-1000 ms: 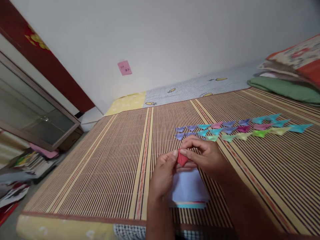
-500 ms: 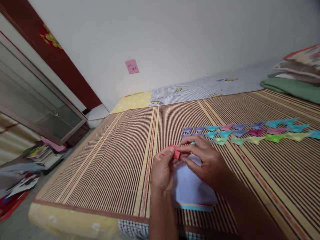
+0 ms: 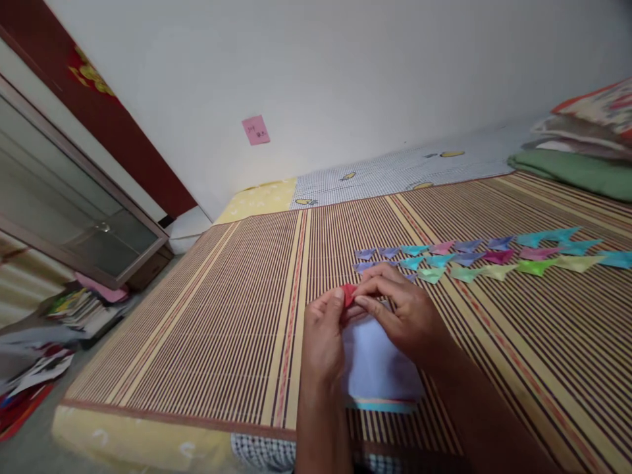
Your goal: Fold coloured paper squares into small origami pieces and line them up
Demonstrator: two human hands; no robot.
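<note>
Left grip, right grip pinch red paper

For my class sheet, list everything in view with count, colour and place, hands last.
Wall: one, white, back.
Note: one, pink, on wall.
Striped mat: one, tan and dark, centre.
Bedding: count unclear, yellow and checked, beneath mat.
Paper stack: one, pale purple top, turquoise edge, on mat, lower centre.
Folded pieces: about twenty, multicoloured, in rows on mat, right.
Red paper: one, red, just below picture centre.
Fabric pile: one, green, grey, orange, far right.
Glass door: one, grey frame, left.
Panel: one, dark red with yellow decoration, upper left.
Books and papers: count unclear, mixed, lower left.
Cloth: one, striped yellowish, left edge.
Left hand: one, bare, holding red paper.
Right hand: one, bare, fingertips at red paper.
</note>
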